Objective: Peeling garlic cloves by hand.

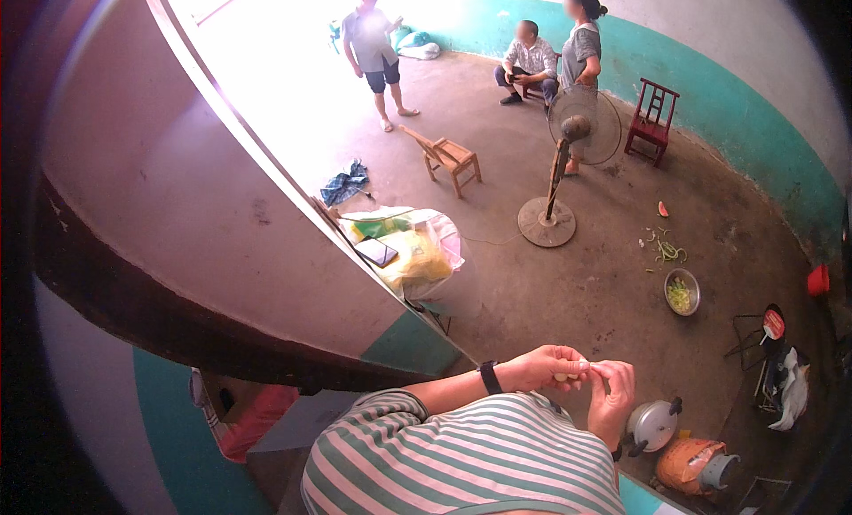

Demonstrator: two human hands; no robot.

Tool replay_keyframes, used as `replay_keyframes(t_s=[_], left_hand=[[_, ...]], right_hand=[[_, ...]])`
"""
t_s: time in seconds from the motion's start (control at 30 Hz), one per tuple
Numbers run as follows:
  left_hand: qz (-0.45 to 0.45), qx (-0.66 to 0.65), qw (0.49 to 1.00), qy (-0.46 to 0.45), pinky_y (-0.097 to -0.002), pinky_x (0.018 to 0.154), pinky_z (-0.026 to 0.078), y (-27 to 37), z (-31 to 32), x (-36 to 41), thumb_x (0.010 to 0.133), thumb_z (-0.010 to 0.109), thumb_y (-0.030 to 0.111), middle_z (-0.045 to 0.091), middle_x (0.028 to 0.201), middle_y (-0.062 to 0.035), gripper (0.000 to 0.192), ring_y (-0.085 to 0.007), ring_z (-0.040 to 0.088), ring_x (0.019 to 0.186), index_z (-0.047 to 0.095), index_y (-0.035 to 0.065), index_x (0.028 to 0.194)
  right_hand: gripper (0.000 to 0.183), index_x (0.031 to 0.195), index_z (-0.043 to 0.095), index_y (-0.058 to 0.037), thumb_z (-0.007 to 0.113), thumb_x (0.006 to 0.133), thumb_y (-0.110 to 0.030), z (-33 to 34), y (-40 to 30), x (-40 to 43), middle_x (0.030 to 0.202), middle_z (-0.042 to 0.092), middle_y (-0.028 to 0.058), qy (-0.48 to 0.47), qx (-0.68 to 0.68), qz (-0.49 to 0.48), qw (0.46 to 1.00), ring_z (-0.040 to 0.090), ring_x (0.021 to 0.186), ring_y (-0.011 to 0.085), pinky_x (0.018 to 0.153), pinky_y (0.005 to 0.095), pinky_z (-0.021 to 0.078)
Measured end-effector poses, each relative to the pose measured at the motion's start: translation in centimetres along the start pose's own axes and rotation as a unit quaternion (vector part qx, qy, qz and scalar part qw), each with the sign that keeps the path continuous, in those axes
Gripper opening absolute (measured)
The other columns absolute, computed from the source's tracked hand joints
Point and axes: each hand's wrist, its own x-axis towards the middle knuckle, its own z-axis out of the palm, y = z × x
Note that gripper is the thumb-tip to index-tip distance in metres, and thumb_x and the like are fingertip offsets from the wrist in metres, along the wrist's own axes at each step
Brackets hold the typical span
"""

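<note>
In front of my striped shirt [459,448], both hands meet at the fingertips. My left hand [549,370], with a black band on its wrist, is curled around small pale yellowish pieces [566,377] that look like peeled garlic cloves. Finger and thumb of my right hand [614,387] pinch at a tiny pale bit between the two hands, too small to make out. Below and right of the hands stands a lidded metal pressure cooker [653,425] with dark handles, beside an orange gas cylinder [692,465].
A metal bowl [692,285] of cut green vegetable stands on the floor near green peelings [669,250]. Farther off are a pedestal fan [547,222], a wooden chair [454,154], a red chair [649,127] and three people. Bags [416,258] top a container beside the wall edge.
</note>
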Motion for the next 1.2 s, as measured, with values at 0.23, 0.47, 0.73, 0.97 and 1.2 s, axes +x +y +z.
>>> replay_keyframes(t_s=[0.23,0.47,0.73,0.97,1.2], left_hand=[[0.000,0.003,1.000,0.008,-0.0246,0.079,0.055,0.0,-0.2,-0.3,0.099,0.070,0.028,0.069,0.102,-0.0012,0.029,-0.0090,0.065,0.085,0.063,0.0048,0.115],[0.017,0.050,0.999,0.008,-0.0225,0.074,0.053,0.3,0.0,-0.7,0.099,0.069,0.034,0.070,0.094,-0.0003,0.030,-0.0085,0.066,0.085,0.065,0.0060,0.109],[0.001,0.069,0.998,0.007,-0.0232,0.076,0.053,0.0,-0.1,-0.5,0.101,0.065,0.036,0.069,0.095,0.0012,0.034,-0.0080,0.064,0.083,0.069,0.0051,0.113],[0.003,0.065,0.997,0.046,-0.0248,0.074,0.052,0.2,0.3,-0.3,0.099,0.068,0.039,0.069,0.094,0.0007,0.033,-0.0080,0.063,0.084,0.072,0.0077,0.109],[-0.001,0.068,0.997,0.022,-0.0259,0.080,0.052,0.0,-0.2,-0.3,0.098,0.068,0.041,0.069,0.103,0.0033,0.040,-0.0076,0.062,0.091,0.068,0.0073,0.121]], right_hand=[[0.008,0.091,0.069,-0.0031,0.074,0.085,-0.004,0.3,0.2,0.1,0.091,0.068,0.0099,-0.010,0.004,-0.022,1.000,0.064,0.089,0.0285,0.081,0.0400,0.0519],[0.006,0.094,0.070,-0.0022,0.070,0.089,-0.003,0.5,0.4,0.0,0.094,0.069,0.0107,-0.014,0.002,-0.011,1.000,0.065,0.091,0.0293,0.083,0.0410,0.0521],[0.011,0.101,0.071,-0.0003,0.068,0.090,-0.004,0.3,0.7,0.0,0.097,0.069,0.0125,-0.037,-0.007,-0.016,0.999,0.065,0.095,0.0291,0.087,0.0400,0.0519],[0.029,0.114,0.069,-0.0030,0.075,0.087,-0.015,0.0,0.6,0.0,0.110,0.068,0.0125,-0.080,-0.008,-0.005,0.997,0.062,0.106,0.0316,0.095,0.0434,0.0499],[0.032,0.117,0.069,-0.0026,0.072,0.090,-0.018,0.2,1.4,-0.1,0.112,0.067,0.0129,-0.094,-0.003,-0.017,0.995,0.061,0.108,0.0322,0.096,0.0445,0.0487]])
